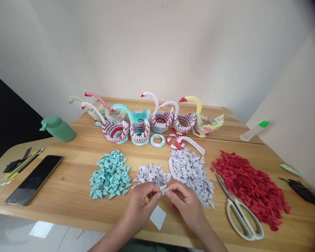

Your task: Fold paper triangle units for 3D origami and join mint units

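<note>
Near the front of the table, my left hand (143,197) and my right hand (185,199) come together, pinching a small piece of folded white paper (163,189) between thumbs and fingertips. A flat white paper piece (158,217) lies on the wood below my left hand. Just beyond my fingers is a small heap of white folded paper triangles (153,174). A larger white heap (191,171) spreads behind my right hand. Something red shows partly under my right hand.
Turquoise triangles (111,175) lie left, red triangles (252,189) right, beside scissors (241,213). Several paper swans (139,129) stand at the back, with two paper rings (158,140) before them. A phone (35,180), green bottle (59,129) and glue bottle (254,131) flank them.
</note>
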The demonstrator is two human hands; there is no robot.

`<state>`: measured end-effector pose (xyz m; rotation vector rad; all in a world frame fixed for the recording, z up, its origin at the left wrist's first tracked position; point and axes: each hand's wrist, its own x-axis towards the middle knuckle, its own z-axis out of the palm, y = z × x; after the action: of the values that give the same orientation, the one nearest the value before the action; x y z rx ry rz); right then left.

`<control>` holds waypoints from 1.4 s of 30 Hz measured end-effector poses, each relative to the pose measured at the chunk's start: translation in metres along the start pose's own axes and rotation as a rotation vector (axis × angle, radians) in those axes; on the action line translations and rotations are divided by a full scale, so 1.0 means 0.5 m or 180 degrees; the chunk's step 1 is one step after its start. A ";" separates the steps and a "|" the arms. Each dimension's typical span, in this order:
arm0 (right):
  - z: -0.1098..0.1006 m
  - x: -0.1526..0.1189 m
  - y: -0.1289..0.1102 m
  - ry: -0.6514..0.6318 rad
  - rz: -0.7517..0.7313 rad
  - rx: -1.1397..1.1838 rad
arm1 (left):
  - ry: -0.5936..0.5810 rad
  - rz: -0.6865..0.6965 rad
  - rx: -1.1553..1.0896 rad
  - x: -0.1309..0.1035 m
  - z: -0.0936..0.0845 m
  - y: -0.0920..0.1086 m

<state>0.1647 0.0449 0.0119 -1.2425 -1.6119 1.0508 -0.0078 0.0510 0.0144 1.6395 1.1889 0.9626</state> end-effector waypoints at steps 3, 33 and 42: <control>0.008 0.000 0.001 0.0079 0.0251 0.0210 | -0.0040 0.0124 0.0081 0.001 -0.002 -0.002; -0.002 -0.017 -0.017 0.0079 -0.0447 -0.0609 | -0.0334 0.0203 0.0303 -0.002 -0.009 -0.001; 0.008 -0.023 -0.021 0.0460 -0.0452 -0.0397 | -0.0345 -0.0283 -0.0451 -0.009 0.014 -0.009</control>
<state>0.1599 0.0314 0.0192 -1.2360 -1.6470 0.7653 -0.0038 0.0460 0.0072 1.4952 1.0864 0.8710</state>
